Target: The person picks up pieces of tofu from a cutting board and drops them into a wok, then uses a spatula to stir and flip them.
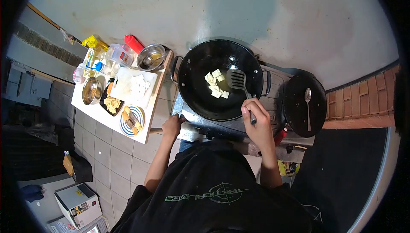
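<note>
My right hand (259, 119) is wrapped round the handle of a slotted spatula (236, 79). The spatula's head is inside a large black wok (192, 92) on the stove, just right of several pale cubes (217, 83) lying in a little oil. My left hand (172, 126) is closed near the stove's front left corner, beside the table edge; whether its fingers hold anything is hidden.
Left of the stove, a table (143, 137) bears a cutting board (147, 79) with white pieces, a striped plate (140, 114), metal bowls and bottles. A black pan (294, 113) with a spoon (308, 100) is at the stove's right. A wall stands behind.
</note>
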`<state>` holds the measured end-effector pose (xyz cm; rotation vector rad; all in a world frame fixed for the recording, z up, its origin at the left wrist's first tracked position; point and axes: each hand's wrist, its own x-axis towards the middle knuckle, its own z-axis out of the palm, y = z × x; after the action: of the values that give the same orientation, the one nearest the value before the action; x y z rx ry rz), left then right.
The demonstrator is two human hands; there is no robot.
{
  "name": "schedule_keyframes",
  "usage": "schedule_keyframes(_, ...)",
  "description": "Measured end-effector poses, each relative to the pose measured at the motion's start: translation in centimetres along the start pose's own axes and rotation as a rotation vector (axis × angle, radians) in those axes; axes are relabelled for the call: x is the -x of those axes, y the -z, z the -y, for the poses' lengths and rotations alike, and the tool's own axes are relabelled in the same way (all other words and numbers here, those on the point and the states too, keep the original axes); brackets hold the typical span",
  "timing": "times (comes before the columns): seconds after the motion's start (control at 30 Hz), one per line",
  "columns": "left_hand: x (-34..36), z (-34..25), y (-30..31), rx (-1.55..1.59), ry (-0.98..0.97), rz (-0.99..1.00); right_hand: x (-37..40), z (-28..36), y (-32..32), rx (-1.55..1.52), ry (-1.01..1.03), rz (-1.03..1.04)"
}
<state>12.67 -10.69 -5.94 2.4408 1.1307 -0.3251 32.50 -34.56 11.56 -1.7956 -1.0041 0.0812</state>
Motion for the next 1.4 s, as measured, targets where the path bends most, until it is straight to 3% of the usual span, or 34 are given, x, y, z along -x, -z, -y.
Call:
schedule_keyframes(0.77,0.6,-0.4,0.1,0.005,0.048,-0.005,0.4,1.0,-1.2,-0.219,-0.029,0.188)
schedule_keyframes(1.4,0.7,-0.3,-0.1,0.028,0.055,-0.023,-1.1,0.1,-2.3,-0.022,-0.03,0.002)
